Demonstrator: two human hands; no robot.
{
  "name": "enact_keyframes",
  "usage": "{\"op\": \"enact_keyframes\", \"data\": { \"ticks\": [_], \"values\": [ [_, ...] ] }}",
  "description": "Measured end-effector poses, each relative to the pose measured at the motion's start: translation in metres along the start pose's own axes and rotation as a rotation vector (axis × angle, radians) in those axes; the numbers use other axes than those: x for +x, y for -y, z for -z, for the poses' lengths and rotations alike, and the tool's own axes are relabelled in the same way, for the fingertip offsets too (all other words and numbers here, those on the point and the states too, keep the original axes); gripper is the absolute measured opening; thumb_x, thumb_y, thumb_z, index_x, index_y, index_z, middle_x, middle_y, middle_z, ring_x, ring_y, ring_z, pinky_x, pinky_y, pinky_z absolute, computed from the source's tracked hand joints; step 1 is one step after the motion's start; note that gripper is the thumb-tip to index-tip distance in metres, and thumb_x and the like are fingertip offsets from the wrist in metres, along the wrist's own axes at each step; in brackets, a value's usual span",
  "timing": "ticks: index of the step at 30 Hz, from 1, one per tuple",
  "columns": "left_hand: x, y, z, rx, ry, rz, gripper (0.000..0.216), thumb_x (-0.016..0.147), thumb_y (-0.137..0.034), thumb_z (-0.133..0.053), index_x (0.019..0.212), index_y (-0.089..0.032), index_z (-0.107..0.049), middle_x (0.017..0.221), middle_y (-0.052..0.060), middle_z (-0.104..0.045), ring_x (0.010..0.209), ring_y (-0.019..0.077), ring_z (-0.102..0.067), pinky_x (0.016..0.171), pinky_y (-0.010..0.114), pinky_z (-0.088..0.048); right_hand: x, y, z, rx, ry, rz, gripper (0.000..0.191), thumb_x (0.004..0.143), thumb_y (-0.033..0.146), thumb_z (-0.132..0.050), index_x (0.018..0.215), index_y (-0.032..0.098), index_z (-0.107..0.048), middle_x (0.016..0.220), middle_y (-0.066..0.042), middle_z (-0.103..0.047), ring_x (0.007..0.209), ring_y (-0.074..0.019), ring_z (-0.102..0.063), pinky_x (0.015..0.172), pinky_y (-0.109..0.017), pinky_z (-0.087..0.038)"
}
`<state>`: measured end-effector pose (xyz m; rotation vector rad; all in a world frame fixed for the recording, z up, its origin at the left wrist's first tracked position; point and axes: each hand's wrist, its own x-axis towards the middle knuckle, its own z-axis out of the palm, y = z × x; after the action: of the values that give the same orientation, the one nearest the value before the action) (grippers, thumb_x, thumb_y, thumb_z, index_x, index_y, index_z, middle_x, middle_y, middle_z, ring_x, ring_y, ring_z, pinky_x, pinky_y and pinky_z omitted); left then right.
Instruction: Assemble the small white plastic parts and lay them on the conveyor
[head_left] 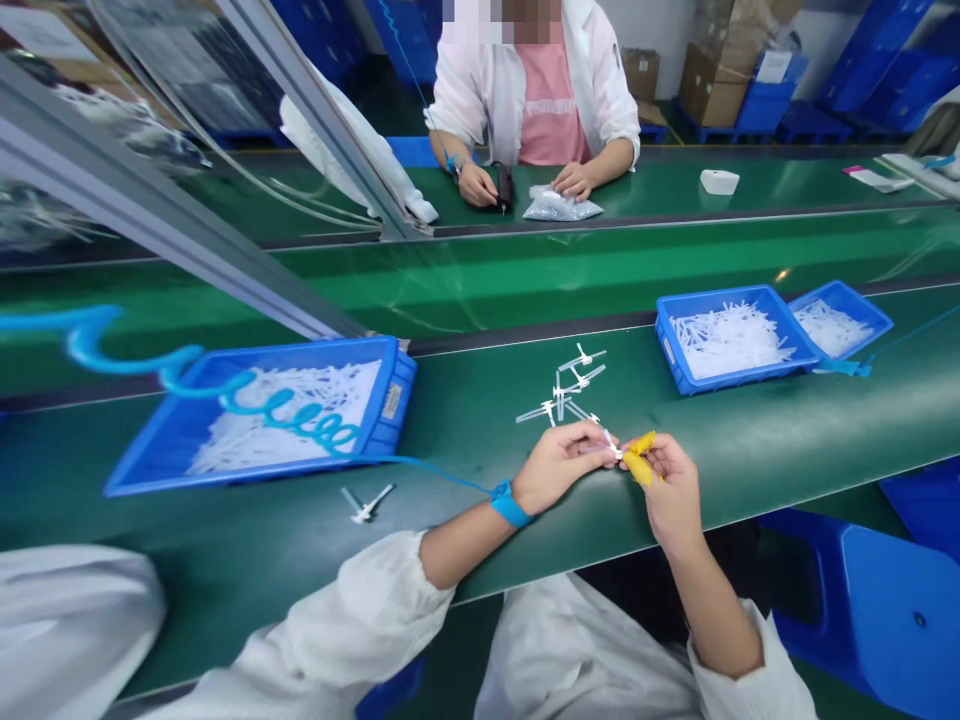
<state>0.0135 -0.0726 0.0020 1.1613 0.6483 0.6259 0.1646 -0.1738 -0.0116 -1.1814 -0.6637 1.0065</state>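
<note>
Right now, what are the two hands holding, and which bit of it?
Both hands pinch one small white plastic piece between them. The left hand has its left end; the right hand, with yellow covers on its fingertips, has the other end.

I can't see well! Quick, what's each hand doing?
Left hand: fingers pinched shut on a small white part.
Right hand: fingers, with yellow tips, closed on the same part.
</note>
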Motion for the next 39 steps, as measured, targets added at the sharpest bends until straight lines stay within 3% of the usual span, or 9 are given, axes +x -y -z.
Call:
{"op": "enact_keyframes", "data": {
  "ticks": [14,21,27,33,39],
  "values": [
    [-0.0039,0.0014,-0.0026,0.04,-0.031,-0.034,0.037,0.076,-0.045,-0.093,0.081,-0.014,-0.073,0.096,0.009,-0.077,0.092,0.0233,-0.078,0.087,0.032,-0.065,0.0009,0.0028,0.0035,-0.113,-0.006,-0.051,0.029,0.077,0.043,-0.092,0.084,0.024,-0.071,0.088,-0.004,-0.077,0.076,-0.0197,-0.071,0.071,-0.031,-0.057],
    [-0.0035,-0.0001,-0.0014,0.112,-0.04,-0.106,0.031,0.08,-0.043,-0.09,0.086,-0.015,-0.081,0.095,0.01,-0.078,0.085,0.0217,-0.076,0.083,0.031,-0.065,-0.0016,0.0079,-0.0005,-0.195,0.014,-0.014,0.023,0.082,0.043,-0.087,0.083,0.025,-0.072,0.084,-0.003,-0.076,0.081,-0.0219,-0.072,0.076,-0.033,-0.059],
    [-0.002,-0.0011,-0.0009,0.08,-0.041,-0.114,0.03,0.081,-0.042,-0.09,0.087,-0.015,-0.08,0.097,0.01,-0.077,0.082,0.0197,-0.075,0.084,0.031,-0.065,-0.0027,0.0064,-0.0027,-0.163,-0.007,0.0,0.02,0.081,0.039,-0.087,0.092,0.026,-0.076,0.096,-0.004,-0.08,0.088,-0.0241,-0.075,0.086,-0.039,-0.062],
    [-0.0022,-0.0031,-0.0033,0.051,-0.026,-0.123,0.037,0.079,-0.047,-0.09,0.09,-0.015,-0.078,0.098,0.008,-0.074,0.085,0.0205,-0.076,0.085,0.032,-0.066,-0.0012,0.0084,-0.0019,-0.176,0.007,0.098,0.013,0.087,0.036,-0.081,0.095,0.027,-0.079,0.11,-0.007,-0.076,0.089,-0.0223,-0.072,0.086,-0.039,-0.062],
    [-0.005,-0.0032,-0.0038,0.121,-0.028,-0.162,0.029,0.082,-0.043,-0.089,0.087,-0.016,-0.081,0.091,0.008,-0.075,0.082,0.0207,-0.075,0.08,0.03,-0.066,-0.0021,0.0072,0.0013,-0.226,0.031,0.105,0.006,0.086,0.033,-0.081,0.085,0.027,-0.079,0.096,-0.005,-0.077,0.091,-0.0241,-0.072,0.083,-0.037,-0.059]
  ]
}}
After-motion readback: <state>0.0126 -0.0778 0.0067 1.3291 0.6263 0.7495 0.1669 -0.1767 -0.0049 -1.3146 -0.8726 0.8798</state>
